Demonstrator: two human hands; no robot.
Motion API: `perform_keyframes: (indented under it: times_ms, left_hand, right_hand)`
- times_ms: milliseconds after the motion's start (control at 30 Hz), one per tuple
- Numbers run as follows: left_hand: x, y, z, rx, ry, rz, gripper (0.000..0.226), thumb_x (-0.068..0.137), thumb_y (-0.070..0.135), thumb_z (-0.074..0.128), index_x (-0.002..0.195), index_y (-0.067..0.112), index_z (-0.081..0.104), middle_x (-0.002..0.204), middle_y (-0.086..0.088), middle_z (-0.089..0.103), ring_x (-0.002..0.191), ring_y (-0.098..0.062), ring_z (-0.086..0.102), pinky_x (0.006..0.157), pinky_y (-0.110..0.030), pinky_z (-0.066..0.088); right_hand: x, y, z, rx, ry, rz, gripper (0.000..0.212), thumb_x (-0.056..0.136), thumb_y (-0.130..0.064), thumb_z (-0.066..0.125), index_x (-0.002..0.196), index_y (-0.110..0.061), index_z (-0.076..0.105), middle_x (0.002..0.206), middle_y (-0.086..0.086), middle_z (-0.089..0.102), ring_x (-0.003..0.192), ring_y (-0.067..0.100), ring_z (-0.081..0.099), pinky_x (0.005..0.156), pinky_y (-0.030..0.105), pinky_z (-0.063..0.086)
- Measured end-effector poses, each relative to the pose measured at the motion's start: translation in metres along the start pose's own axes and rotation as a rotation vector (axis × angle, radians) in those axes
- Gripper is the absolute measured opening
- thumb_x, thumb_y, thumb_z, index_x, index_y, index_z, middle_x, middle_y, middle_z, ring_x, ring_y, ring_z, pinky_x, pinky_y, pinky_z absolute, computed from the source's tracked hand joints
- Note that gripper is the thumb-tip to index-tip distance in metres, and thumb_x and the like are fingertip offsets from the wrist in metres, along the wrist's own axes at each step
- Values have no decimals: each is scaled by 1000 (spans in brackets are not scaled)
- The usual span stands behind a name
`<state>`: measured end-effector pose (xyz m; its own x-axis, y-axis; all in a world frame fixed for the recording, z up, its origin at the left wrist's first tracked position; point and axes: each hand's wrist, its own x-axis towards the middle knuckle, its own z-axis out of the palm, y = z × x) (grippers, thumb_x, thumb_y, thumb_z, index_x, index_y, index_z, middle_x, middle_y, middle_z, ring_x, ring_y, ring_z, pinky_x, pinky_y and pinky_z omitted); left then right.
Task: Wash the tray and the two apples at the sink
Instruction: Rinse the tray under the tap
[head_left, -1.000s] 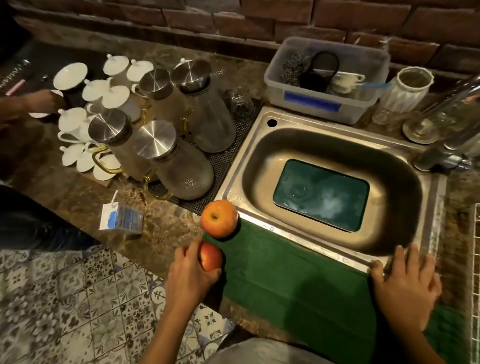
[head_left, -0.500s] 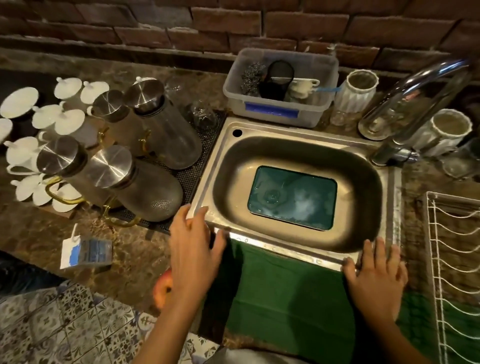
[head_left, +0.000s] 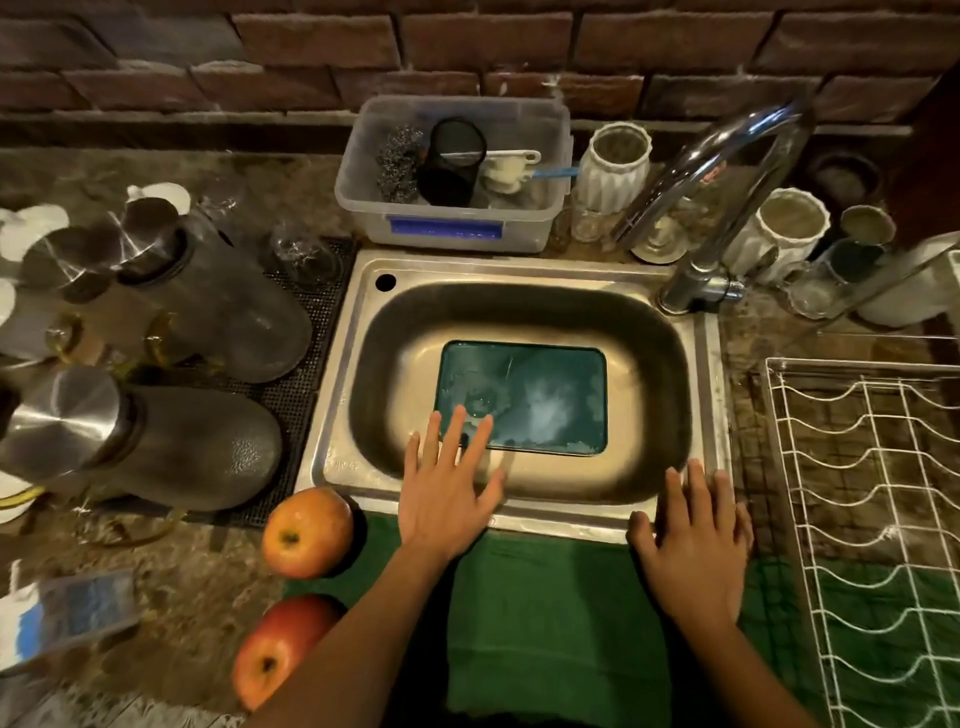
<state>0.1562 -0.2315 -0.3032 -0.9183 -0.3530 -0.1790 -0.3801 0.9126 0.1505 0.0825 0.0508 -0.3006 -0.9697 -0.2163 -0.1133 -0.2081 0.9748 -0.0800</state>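
A dark green tray (head_left: 540, 395) lies flat on the bottom of the steel sink (head_left: 691, 415), wet and smeared with foam. Two red-orange apples rest on the counter left of the sink's front edge: one (head_left: 306, 532) by the sink corner, the other (head_left: 275, 649) nearer me, partly behind my forearm. My left hand (head_left: 447, 488) reaches over the sink's front rim with fingers spread, its fingertips over the tray's near left corner, holding nothing. My right hand (head_left: 693, 545) lies flat and open on the front right rim and the green cloth (head_left: 550, 623).
A curved tap (head_left: 711, 176) stands at the sink's back right. Behind the sink is a clear plastic tub (head_left: 452, 228) of scrubbers. Glass jugs with steel lids (head_left: 197, 447) stand on a mat at left. A white wire rack (head_left: 872, 519) fills the right. A small carton (head_left: 67, 618) lies bottom left.
My left hand let go of the apple, came off the counter edge and moved forward over the sink rim towards the tray. The view shifted right and closer. My right hand stayed on the rim.
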Motion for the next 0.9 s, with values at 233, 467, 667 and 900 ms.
perform_keyframes:
  times_ms: [233, 467, 667, 900]
  left_hand:
    - [1, 1, 2, -11, 10, -8, 68, 98, 68, 18, 158, 42, 1, 169, 1, 4, 155, -29, 3, 122, -52, 12]
    - [0, -1, 4, -18, 12, -20, 68, 98, 67, 19, 158, 41, 3, 168, 1, 4, 155, -28, 5, 122, -51, 11]
    - [1, 1, 2, -26, -7, -37, 67, 97, 65, 16, 158, 41, 1, 168, 0, 7, 155, -30, 7, 122, -55, 17]
    - [2, 1, 2, -24, -17, -48, 68, 97, 63, 17, 158, 39, 2, 167, -2, 10, 154, -30, 9, 121, -54, 20]
  right_hand:
    - [90, -40, -57, 728, 179, 165, 34, 97, -18, 51, 125, -2, 61, 129, 17, 57, 118, 32, 54, 103, 43, 40]
    - [236, -32, -122, 1133, 262, 446, 55, 99, -43, 41, 138, -7, 53, 138, 15, 58, 128, 29, 53, 109, 42, 40]
    - [287, -6, -106, 927, 243, 631, 61, 101, -46, 37, 131, 5, 54, 136, 23, 57, 128, 36, 51, 104, 42, 39]
    - [301, 19, -92, 1043, 219, 645, 52, 100, -44, 42, 114, 2, 62, 117, 17, 65, 103, 22, 58, 99, 48, 51]
